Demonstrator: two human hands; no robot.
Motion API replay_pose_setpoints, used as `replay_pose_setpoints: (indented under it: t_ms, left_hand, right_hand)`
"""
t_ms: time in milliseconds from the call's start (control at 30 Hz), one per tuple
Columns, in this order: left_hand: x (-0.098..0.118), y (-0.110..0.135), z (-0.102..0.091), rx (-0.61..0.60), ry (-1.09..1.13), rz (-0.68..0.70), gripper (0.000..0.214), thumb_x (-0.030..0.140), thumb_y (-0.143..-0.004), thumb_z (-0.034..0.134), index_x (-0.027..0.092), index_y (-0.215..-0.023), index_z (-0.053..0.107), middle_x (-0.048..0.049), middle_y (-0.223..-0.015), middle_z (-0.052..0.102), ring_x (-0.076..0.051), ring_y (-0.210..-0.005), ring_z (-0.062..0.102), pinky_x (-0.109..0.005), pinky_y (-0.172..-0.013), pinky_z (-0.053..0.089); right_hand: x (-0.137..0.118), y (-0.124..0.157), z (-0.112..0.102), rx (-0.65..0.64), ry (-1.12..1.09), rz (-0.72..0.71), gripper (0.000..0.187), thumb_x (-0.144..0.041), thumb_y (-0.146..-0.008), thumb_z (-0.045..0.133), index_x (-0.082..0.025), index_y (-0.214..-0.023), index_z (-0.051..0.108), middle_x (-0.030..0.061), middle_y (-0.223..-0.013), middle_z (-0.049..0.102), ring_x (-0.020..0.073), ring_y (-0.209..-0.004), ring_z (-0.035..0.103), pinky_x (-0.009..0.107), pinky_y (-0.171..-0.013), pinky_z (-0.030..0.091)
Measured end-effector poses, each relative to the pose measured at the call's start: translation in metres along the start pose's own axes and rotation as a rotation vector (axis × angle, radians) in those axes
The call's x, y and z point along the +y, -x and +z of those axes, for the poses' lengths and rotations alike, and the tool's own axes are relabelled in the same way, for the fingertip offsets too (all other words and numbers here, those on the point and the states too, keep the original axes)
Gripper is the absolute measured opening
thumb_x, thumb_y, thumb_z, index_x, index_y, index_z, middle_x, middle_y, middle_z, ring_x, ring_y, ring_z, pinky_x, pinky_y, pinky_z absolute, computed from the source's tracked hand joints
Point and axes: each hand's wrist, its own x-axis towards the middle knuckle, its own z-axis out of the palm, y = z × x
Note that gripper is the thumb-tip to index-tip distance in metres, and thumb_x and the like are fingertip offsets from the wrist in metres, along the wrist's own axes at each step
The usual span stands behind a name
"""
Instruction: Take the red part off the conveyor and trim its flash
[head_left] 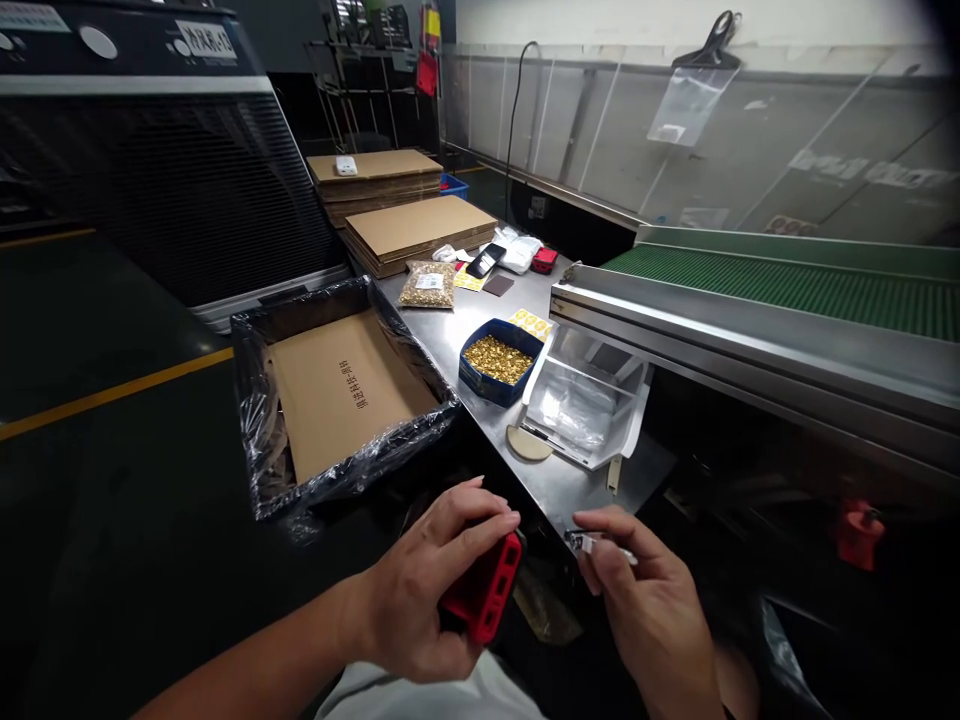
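Observation:
My left hand [427, 590] is wrapped round a red plastic part [498, 590] with several rectangular openings along its narrow side; the palm hides the rest of it. To its right, my right hand [649, 600] pinches a small silver-and-white metal piece [589, 543] between thumb and fingers; its exact kind is unclear. The two hands are apart, low in front of the metal table's near edge. Beyond them on the table stands a blue bin [469, 375] of small brass-coloured pieces [499, 358]. Beside it is a clear-and-white tray [637, 400] with plastic bags [577, 405] inside.
A black-lined box [251, 400] with a cardboard sheet [345, 390] stands left of the table [495, 430]. Cardboard stacks [420, 225], a bag of brass pieces [427, 285] and a phone [486, 260] lie farther back. A green conveyor [787, 285] runs along the right.

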Motion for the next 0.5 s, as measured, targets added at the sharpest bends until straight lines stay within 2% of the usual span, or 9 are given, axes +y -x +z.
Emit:
replay_pose_setpoints:
  t_ms: [100, 167, 233, 300, 367, 433, 500]
  left_hand:
    - [0.000, -0.001, 0.000, -0.004, 0.007, 0.012, 0.093, 0.015, -0.058, 0.061, 0.004, -0.146, 0.035, -0.0202, -0.136, 0.046, -0.035, -0.130, 0.046, -0.057, -0.121, 0.032]
    - [0.001, -0.001, 0.000, -0.008, 0.017, 0.005, 0.093, 0.014, -0.057, 0.061, 0.004, -0.146, 0.035, -0.0199, -0.135, 0.046, -0.035, -0.130, 0.047, -0.057, -0.120, 0.033]
    - [0.002, -0.001, 0.000, -0.014, 0.024, 0.002, 0.094, 0.014, -0.056, 0.062, 0.004, -0.146, 0.035, -0.0196, -0.134, 0.046, -0.035, -0.130, 0.047, -0.057, -0.120, 0.032]
    - [0.003, -0.001, 0.000, -0.021, 0.027, -0.002, 0.094, 0.012, -0.056, 0.062, 0.005, -0.146, 0.035, -0.0194, -0.135, 0.046, -0.034, -0.130, 0.046, -0.057, -0.121, 0.031]
    - [0.003, -0.002, -0.001, -0.034, 0.029, -0.007, 0.094, 0.012, -0.056, 0.062, 0.005, -0.146, 0.035, -0.0193, -0.135, 0.046, -0.034, -0.130, 0.046, -0.058, -0.121, 0.030]
    - [0.004, -0.003, -0.002, -0.046, 0.027, -0.003, 0.093, 0.012, -0.057, 0.063, 0.005, -0.145, 0.036, -0.0193, -0.135, 0.046, -0.034, -0.130, 0.046, -0.058, -0.122, 0.029]
    - [0.005, -0.005, -0.003, -0.055, 0.023, 0.007, 0.092, 0.012, -0.057, 0.063, 0.005, -0.145, 0.036, -0.0193, -0.135, 0.046, -0.033, -0.130, 0.046, -0.057, -0.122, 0.029]
  right_hand:
    - [-0.003, 0.006, 0.003, 0.016, 0.042, -0.121, 0.034, -0.043, -0.099, 0.045, -0.022, -0.092, 0.071, 0.0009, -0.076, 0.051, 0.0090, -0.060, 0.046, 0.023, -0.055, 0.042]
    - [-0.007, 0.007, 0.006, 0.037, 0.085, -0.181, 0.038, -0.042, -0.100, 0.040, -0.023, -0.089, 0.071, 0.0034, -0.086, 0.055, 0.0101, -0.064, 0.050, 0.024, -0.057, 0.045]
    - [-0.011, 0.008, 0.008, 0.039, 0.150, -0.215, 0.033, -0.041, -0.098, 0.044, -0.025, -0.096, 0.073, 0.0044, -0.092, 0.058, 0.0107, -0.065, 0.055, 0.024, -0.058, 0.050]
    - [-0.016, 0.009, 0.009, 0.077, 0.170, -0.213, 0.028, -0.041, -0.094, 0.056, -0.029, -0.116, 0.069, 0.0039, -0.092, 0.063, 0.0122, -0.067, 0.060, 0.024, -0.060, 0.054]
    - [-0.021, 0.011, 0.009, 0.124, 0.125, -0.155, 0.047, -0.039, -0.085, 0.069, -0.028, -0.130, 0.060, 0.0040, -0.088, 0.067, 0.0153, -0.069, 0.065, 0.026, -0.061, 0.059]
    - [-0.026, 0.014, 0.009, 0.141, 0.061, -0.082, 0.052, -0.039, -0.078, 0.077, -0.023, -0.126, 0.063, 0.0064, -0.085, 0.071, 0.0196, -0.069, 0.069, 0.029, -0.060, 0.062]
    - [-0.029, 0.018, 0.009, 0.126, 0.030, -0.043, 0.042, -0.039, -0.076, 0.078, -0.020, -0.112, 0.069, 0.0095, -0.087, 0.074, 0.0227, -0.071, 0.072, 0.031, -0.061, 0.065]
